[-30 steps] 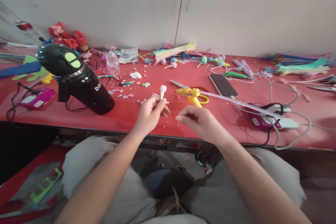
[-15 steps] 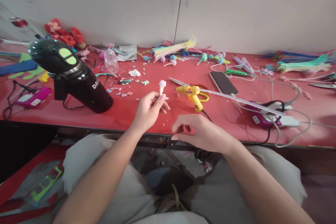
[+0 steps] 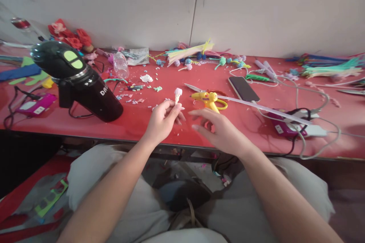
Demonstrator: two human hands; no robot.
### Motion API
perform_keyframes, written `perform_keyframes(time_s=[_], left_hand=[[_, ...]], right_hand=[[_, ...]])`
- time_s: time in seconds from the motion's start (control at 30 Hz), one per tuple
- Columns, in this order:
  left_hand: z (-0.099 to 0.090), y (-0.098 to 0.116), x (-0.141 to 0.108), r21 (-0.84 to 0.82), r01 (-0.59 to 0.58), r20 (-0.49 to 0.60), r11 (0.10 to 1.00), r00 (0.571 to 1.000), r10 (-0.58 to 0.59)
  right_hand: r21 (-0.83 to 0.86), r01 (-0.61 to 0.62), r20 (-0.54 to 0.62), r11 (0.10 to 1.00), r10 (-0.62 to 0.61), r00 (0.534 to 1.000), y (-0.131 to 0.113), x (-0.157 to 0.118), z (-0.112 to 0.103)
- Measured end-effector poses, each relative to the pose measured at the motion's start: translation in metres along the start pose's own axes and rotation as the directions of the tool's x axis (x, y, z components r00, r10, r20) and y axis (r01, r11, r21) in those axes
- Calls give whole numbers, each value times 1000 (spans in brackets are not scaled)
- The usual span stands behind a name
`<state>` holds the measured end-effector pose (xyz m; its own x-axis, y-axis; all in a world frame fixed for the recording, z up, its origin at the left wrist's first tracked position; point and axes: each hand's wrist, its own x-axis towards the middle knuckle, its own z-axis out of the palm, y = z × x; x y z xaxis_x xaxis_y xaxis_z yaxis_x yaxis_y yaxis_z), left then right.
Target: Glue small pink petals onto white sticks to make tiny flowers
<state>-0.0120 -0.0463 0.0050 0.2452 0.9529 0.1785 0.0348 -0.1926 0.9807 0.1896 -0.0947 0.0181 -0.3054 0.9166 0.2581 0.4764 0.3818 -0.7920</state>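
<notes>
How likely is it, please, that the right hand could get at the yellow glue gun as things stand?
Probably yes: the right hand looks empty and open, just in front of the glue gun, with nothing visibly between them. The left hand, holding a pink-topped piece, is to one side.

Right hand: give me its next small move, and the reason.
Probably ease the right hand across to the pink-topped craft piece: the left hand pinches it nearly upright, while the right seems empty, thumb and fingers parted and pointing that way.
</notes>
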Motion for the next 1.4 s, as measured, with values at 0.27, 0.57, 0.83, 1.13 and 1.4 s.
perform_keyframes(time_s=[0.27, 0.57, 0.83, 1.13, 1.4], left_hand=[[8, 0, -3, -33, 32, 64, 999, 997, -30], [9, 1, -4, -36, 31, 73, 999, 997, -28], [14, 0, -6, -46, 23, 97, 999, 995, -18], [21, 2, -9, -91, 53, 146, 994, 989, -40], [25, 3, -9, -200, 48, 189, 979, 982, -10]], right_hand=[[135, -75, -169, 988, 98, 981, 10, 12, 6], [320, -82, -45, 944, 102, 994, 10, 10, 7], [418, -63, -60, 906, 96, 994, 7, 11, 13], [374, -17, -128, 927, 70, 989, 13, 12, 21], [554, -52, 13, 831, 53, 998, 5, 13, 21]])
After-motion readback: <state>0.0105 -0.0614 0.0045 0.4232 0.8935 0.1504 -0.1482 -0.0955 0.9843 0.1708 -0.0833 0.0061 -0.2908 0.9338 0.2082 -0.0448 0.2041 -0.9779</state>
